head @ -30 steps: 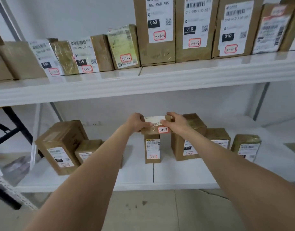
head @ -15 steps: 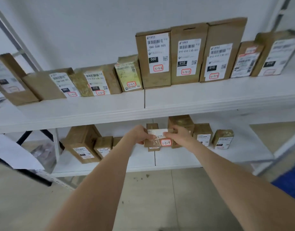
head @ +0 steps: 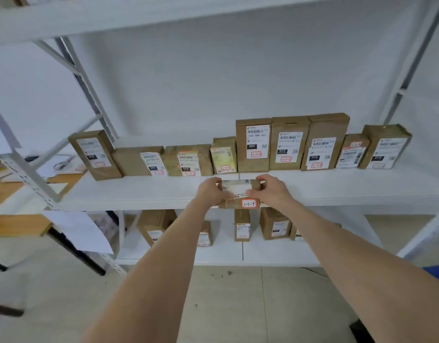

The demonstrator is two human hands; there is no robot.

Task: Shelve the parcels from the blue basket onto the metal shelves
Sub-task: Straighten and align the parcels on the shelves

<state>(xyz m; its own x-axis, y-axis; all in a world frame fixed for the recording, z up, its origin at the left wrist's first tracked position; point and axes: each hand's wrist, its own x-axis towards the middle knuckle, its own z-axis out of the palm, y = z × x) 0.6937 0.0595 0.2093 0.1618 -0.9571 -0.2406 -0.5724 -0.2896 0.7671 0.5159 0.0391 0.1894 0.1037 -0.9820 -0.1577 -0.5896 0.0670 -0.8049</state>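
1. At the front lip of the middle shelf [head: 139, 194], both hands hold one small brown parcel [head: 238, 190] lengthwise between them. Its red-ringed sticker [head: 248, 203] reads 3-3-4 and faces the camera.
2. The left hand [head: 209, 193] grips the parcel's left end and the right hand [head: 271, 191] its right end, with the fingers [head: 263, 179] curled over the far edge and clamped on the cardboard.
3. The parcel's near edge overhangs the lip. I cannot tell whether its underside rests on the shelf board or hangs just above it.
4. The step in hand looks like setting this parcel on the middle shelf; it is not yet released.
5. Behind it a row of parcels [head: 253, 144] stands along the back of the shelf, side by side with no clear gap. Their stickers are too blurred to read.
6. The next move probably calls for sliding the parcel back toward the row with its sticker turned outward. If it belongs among the standing ones, one hand must let go to part its neighbours, taking care not to tip the tall boxes.
7. A blue corner [head: 436, 276] at the right edge is likely the basket; its contents are out of view.
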